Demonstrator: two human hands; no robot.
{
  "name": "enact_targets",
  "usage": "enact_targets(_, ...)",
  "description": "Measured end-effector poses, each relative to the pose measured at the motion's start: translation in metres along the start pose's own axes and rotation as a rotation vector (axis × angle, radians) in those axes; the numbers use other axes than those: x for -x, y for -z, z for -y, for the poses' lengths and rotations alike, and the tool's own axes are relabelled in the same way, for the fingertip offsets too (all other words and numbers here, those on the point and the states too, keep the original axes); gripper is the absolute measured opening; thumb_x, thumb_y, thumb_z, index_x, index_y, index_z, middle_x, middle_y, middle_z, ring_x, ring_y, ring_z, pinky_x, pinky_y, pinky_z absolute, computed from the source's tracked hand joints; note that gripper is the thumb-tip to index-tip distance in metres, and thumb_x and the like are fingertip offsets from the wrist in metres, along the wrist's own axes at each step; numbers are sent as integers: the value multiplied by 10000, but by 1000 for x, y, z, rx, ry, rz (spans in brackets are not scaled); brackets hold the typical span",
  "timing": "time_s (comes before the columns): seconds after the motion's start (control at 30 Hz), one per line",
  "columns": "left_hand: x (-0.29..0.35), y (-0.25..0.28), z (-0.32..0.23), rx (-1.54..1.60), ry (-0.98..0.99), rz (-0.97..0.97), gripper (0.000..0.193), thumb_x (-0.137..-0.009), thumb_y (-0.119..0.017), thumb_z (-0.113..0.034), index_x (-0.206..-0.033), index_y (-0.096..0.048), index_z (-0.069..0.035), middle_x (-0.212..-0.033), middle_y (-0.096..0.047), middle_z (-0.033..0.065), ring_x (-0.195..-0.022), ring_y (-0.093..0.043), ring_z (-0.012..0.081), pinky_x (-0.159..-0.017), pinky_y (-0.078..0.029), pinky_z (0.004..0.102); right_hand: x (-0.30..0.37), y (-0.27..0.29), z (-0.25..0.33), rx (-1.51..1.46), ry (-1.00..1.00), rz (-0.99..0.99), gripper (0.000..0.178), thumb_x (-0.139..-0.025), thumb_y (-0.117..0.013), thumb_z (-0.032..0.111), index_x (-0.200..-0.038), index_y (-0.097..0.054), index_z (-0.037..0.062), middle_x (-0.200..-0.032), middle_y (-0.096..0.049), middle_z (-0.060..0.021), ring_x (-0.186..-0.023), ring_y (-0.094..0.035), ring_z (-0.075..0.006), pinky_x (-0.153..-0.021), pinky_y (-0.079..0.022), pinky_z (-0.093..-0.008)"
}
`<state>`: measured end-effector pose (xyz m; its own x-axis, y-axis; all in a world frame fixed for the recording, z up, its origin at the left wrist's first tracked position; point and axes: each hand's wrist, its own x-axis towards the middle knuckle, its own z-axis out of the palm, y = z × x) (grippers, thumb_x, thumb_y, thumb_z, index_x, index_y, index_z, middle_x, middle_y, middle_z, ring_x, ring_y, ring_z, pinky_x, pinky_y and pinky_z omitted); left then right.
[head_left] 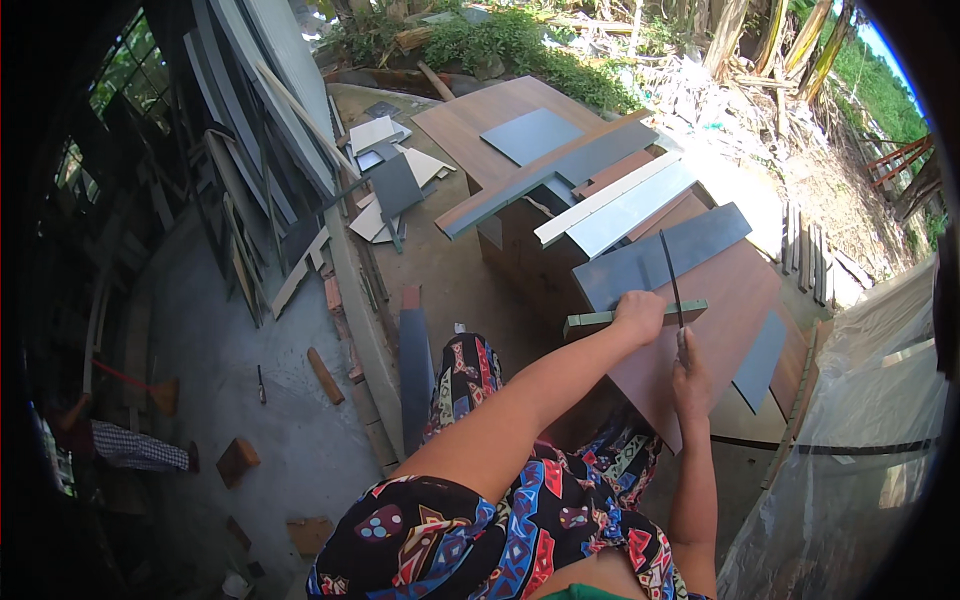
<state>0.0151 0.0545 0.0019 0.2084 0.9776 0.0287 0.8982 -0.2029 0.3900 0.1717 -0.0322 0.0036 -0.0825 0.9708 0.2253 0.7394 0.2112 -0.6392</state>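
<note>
While the left hand (640, 315) presses down, closed over a pale green strip (630, 318), the right hand (690, 375) is wrapped around the lower end of a thin dark blade (671, 277). That blade is long and narrow; its long axis runs nearly straight away from the person, tip pointing up and slightly left, and it crosses the strip close to the left hand. The strip lies crosswise, its long axis running left to right, on a reddish-brown board (715, 335) that tops a stack of panels. Just beyond it lies a dark grey sheet (660, 258), slanting up to the right, and past that a pale grey plank (610, 200) and more grey and brown boards. No package, label or sign can be made out. Grey offcuts (385, 165) lie on the concrete to the left, near panels leaning on a wall. Clear plastic sheeting (860, 440) hangs at the right. Patterned cloth (510, 510) covers the person's lap below the arms.
</note>
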Motion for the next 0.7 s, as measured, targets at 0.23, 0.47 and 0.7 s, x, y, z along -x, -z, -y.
enact_targets(0.23,4,11,-2,28,28,32,157,-749,-607,-119,-854,-686,-35,-891,-676,185,-889,-663,324,-795,-522,401,66,19,-29,-173,-14,23,559,-819,-484,-74,-1352,-460,90,-1261,-570,-170,-1140,-580,-268,-939,-459,-327)
enact_targets(0.47,0,10,0,60,34,53,168,-758,-599,-118,-877,-685,-36,-901,-675,187,-902,-659,325,-799,-520,401,113,37,-22,-170,-93,24,549,-831,-453,-128,-1356,-449,31,-1295,-556,-150,-1201,-530,-203,-991,-391,-288)
enact_targets(0.7,3,4,-2,4,9,16,156,-765,-588,-113,-867,-687,-48,-881,-679,178,-878,-667,322,-775,-529,400,11,0,-21,-228,-38,36,603,-789,-418,-107,-1358,-460,90,-1271,-567,-165,-1187,-547,-251,-961,-446,-325)
